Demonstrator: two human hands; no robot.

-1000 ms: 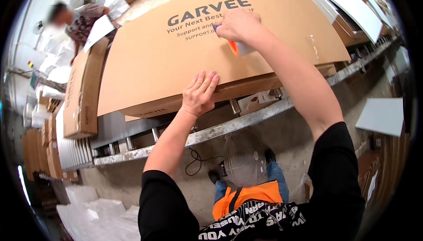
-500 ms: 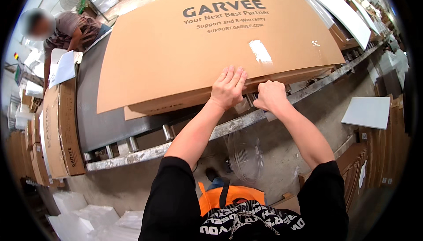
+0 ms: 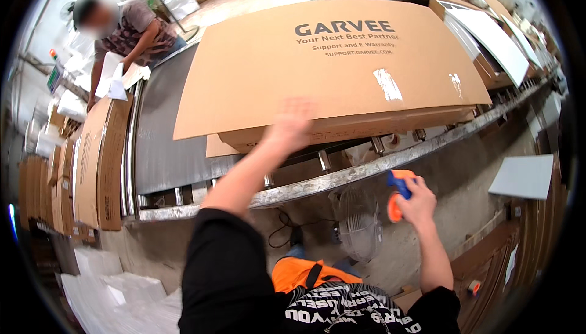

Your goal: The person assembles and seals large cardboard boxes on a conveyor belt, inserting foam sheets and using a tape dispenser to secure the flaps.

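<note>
A large brown cardboard box [image 3: 256,83] with dark print lies on the conveyor, its broad top flap spread over it. Two torn pale patches mark the flap. Over the flap's near edge is my left hand [image 3: 292,125], blurred, its fingers stretched out flat with nothing in them. Off the conveyor's near side, my right hand [image 3: 420,203] is closed round a blue and orange tape dispenser [image 3: 400,184]. The dispenser hangs in front of the metal rail, apart from the box.
The conveyor's worn metal rail [image 3: 287,195] runs along the near side, with rollers behind it. Another carton [image 3: 97,163] stands at the left, near a co-worker [image 3: 137,35]. A floor fan [image 3: 360,224] stands below the rail. White panels [image 3: 488,41] lie at the far right.
My right hand has come back from the box's near edge, down and to the right, and the tape dispenser now shows in it. My left hand has shifted left along the flap.
</note>
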